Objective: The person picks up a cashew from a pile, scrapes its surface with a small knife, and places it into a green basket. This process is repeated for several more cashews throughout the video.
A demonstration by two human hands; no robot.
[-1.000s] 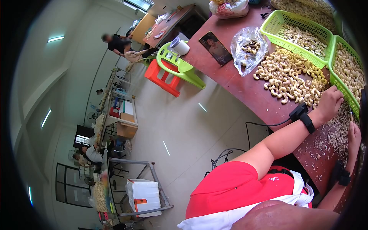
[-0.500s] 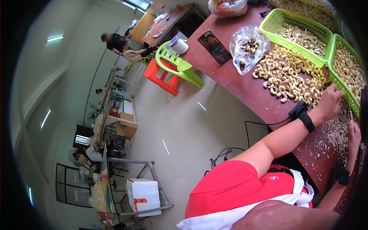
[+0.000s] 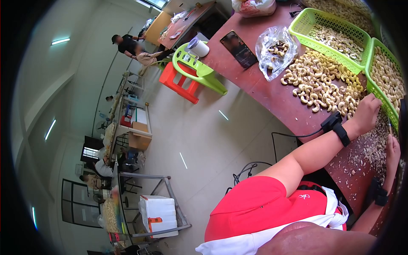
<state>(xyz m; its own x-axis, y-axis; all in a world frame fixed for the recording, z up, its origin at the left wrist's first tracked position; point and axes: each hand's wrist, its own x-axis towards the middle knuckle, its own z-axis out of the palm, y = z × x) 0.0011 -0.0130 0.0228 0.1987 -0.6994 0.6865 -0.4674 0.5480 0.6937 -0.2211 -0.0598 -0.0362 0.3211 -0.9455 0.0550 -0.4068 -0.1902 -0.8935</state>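
My left hand (image 3: 368, 114), a black band on its wrist, is closed with the fingertips pinched beside the green basket (image 3: 383, 97). Whatever lies in that pinch is too small to make out. My right hand (image 3: 393, 149) is closed on a thin knife (image 3: 389, 127) pointing toward the basket's edge. Under both hands spread pale shell scraps (image 3: 376, 146). Peeled cashews (image 3: 384, 72) fill the basket, while a loose pile of cashews (image 3: 325, 80) lies on the table close to my left hand.
A second green basket (image 3: 304, 39) of nut pieces stands behind the pile. Nearby are a plastic bag (image 3: 274, 68), a phone (image 3: 239, 50) and a white mug (image 3: 198, 47). A black cable (image 3: 280, 135) runs off the red-brown table (image 3: 263, 95). Stacked stools (image 3: 182, 80) and co-workers are farther off.
My hands stay in nearly the same place, with only slight finger movement. In the background, a seated co-worker at the lower left has shifted position, and the standing person's head has moved.
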